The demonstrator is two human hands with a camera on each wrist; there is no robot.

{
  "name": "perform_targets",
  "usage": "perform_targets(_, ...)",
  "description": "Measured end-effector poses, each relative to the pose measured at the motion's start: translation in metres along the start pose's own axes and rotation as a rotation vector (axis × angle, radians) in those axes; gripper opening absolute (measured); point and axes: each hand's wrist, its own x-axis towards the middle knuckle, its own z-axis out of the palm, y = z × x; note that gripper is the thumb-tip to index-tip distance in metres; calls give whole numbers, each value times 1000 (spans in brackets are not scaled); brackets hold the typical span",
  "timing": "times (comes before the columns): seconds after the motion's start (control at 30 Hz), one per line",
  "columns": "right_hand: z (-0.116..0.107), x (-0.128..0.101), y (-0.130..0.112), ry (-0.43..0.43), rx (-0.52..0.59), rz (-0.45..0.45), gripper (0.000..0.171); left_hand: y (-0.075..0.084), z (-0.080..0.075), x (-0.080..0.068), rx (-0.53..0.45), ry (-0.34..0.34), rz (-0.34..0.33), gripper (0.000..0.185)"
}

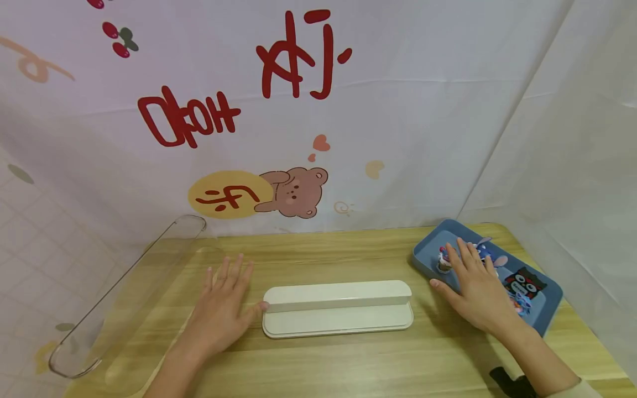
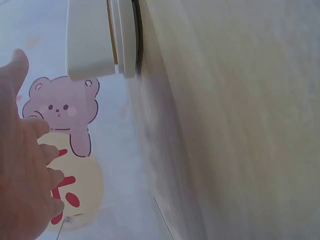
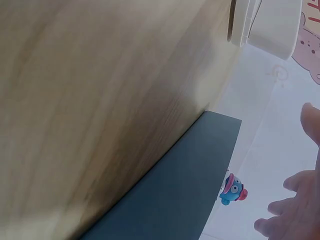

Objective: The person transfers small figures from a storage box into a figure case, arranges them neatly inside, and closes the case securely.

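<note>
A cream-white stepped stand (image 1: 338,318), long with rounded corners, lies mid-table. My left hand (image 1: 219,312) hovers to its left with fingers straight, the thumb tip beside the stand's end; whether they touch I cannot tell. In the left wrist view this hand (image 2: 22,165) holds nothing. My right hand (image 1: 475,293) is spread over the near-left side of a blue tray (image 1: 423,265), empty-handed. Inside the tray lie a cupcake-like figure (image 1: 444,262), a blue long-eared figure (image 1: 484,252) partly behind my fingers, a black owl piece (image 1: 525,283) and a small blue figure (image 1: 521,303).
At the left stands a long transparent cover (image 1: 126,276) with rounded ends. A white printed cloth (image 1: 398,110) hangs behind the wooden table (image 1: 318,365) and along its sides. A black object (image 1: 512,382) shows below my right forearm.
</note>
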Motion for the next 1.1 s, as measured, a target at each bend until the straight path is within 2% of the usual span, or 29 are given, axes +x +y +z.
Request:
perform_targets(0.2,-1,3,2,35,-5,-1,94,7,2,-1,-11,5,45,107)
perform_targets(0.4,-1,10,3,70,11,3,90,11,5,-4,-57,-9,84,123)
perform_targets(0.7,0,19,5,99,23,6,79,15,11,-3,-56,6,139,124)
perform_targets(0.93,3,23,5,80,35,15,74,17,14,-4,-84,14,154,123)
perform_targets(1.1,4,25,6,105,17,31,70,18,16,-2,-84,24,165,121)
